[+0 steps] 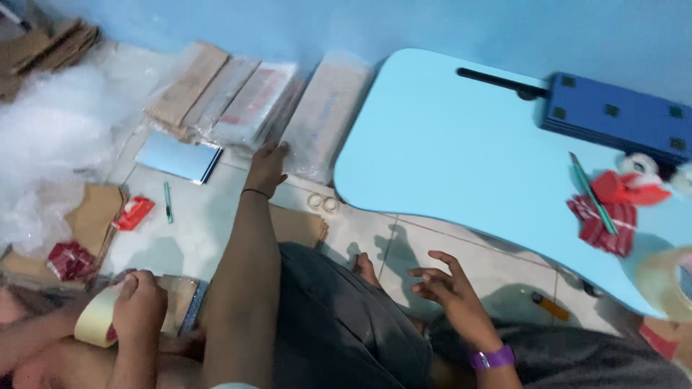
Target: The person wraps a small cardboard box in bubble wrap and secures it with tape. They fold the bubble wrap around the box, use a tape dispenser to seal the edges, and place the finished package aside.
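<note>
The left hand [267,167] is laid on the near end of a row of flat packets [238,97], each sealed in a clear, glossy plastic sleeve with brown cardboard inside. Whether its fingers grip a packet cannot be told. The right hand [448,287] is held over the pale floor tiles [209,223] with its fingers spread and released, nothing in it. Beside it a smooth light blue tabletop [447,144] with rounded corners is seen, bearing a dark blue flat box [613,115] and crumpled red wrappers [609,220]. At the lower left, another person's hand [138,306] is closed on a cream tape roll [96,318]. Fluffy white bubble wrap [50,137] is heaped on the left.
</note>
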